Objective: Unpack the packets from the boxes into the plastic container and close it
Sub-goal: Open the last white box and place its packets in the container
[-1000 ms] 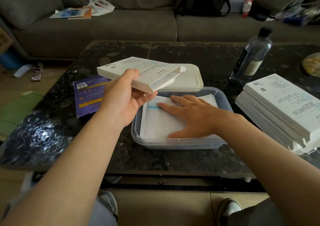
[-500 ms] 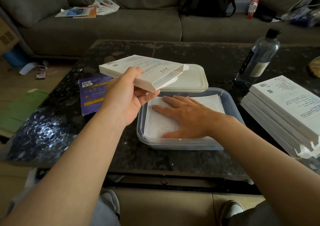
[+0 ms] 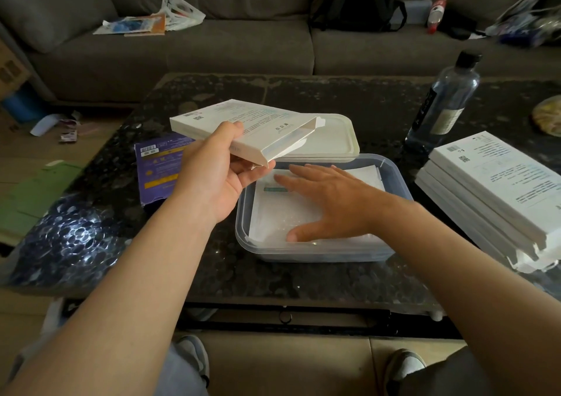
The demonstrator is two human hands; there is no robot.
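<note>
The raised box (image 3: 252, 128) is white with fine dark print and a small black code square. The stack of boxes (image 3: 491, 183) is white with like print. The container (image 3: 318, 253) is clear with a bluish tint, its lid (image 3: 334, 134) cream. The packets (image 3: 282, 216) are white, one with a teal strip. The surface (image 3: 303, 277) is black, speckled grey. The flat box (image 3: 158, 168) is purple with a yellow band.

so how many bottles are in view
2. A clear black-capped bottle stands on the table at the right; a red-and-white bottle sits on the sofa behind it. More may hide in the sofa clutter.
</note>
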